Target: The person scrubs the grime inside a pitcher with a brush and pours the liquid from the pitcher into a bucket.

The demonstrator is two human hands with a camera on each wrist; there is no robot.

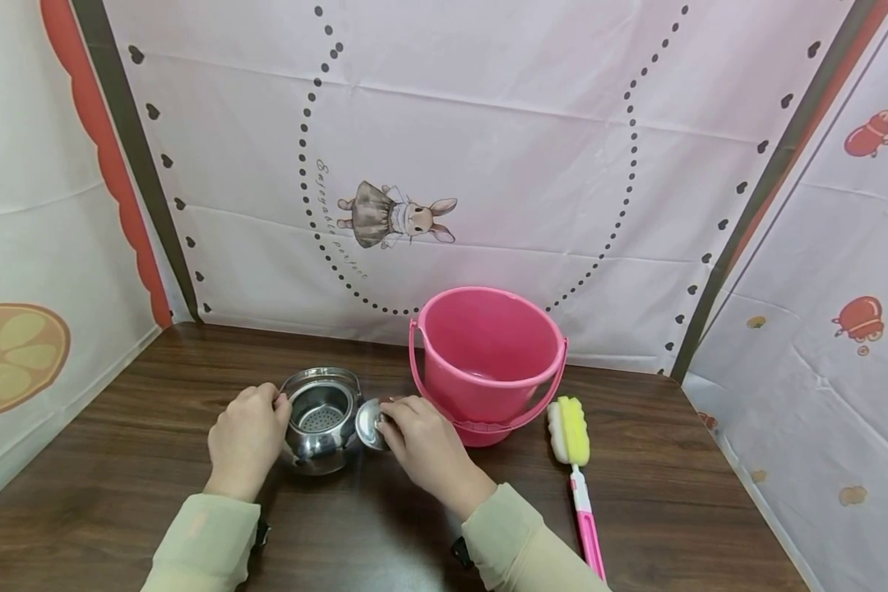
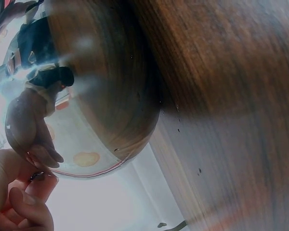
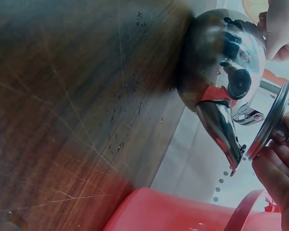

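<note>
A shiny stainless steel teapot (image 1: 320,455) stands upright on the table, its top uncovered and a perforated strainer (image 1: 321,419) inside. At its left side my left hand (image 1: 247,440) pinches the handle near the rim; the left wrist view shows the thumb and finger (image 2: 33,202) together on a small dark part beside the body. My right hand (image 1: 429,452) holds the round metal lid (image 1: 368,423) by its knob, tilted and apart from the teapot, just right of the opening. In the right wrist view the lid is close to the tip of the spout (image 3: 219,127).
Behind my right hand stands a pink bucket (image 1: 459,399) with its handle lowered toward the front. To its right lies a sponge brush (image 1: 577,436) with a yellow and white head and a pink and white handle. Printed cloth (image 1: 488,164) hangs around the brown wooden table (image 1: 370,543).
</note>
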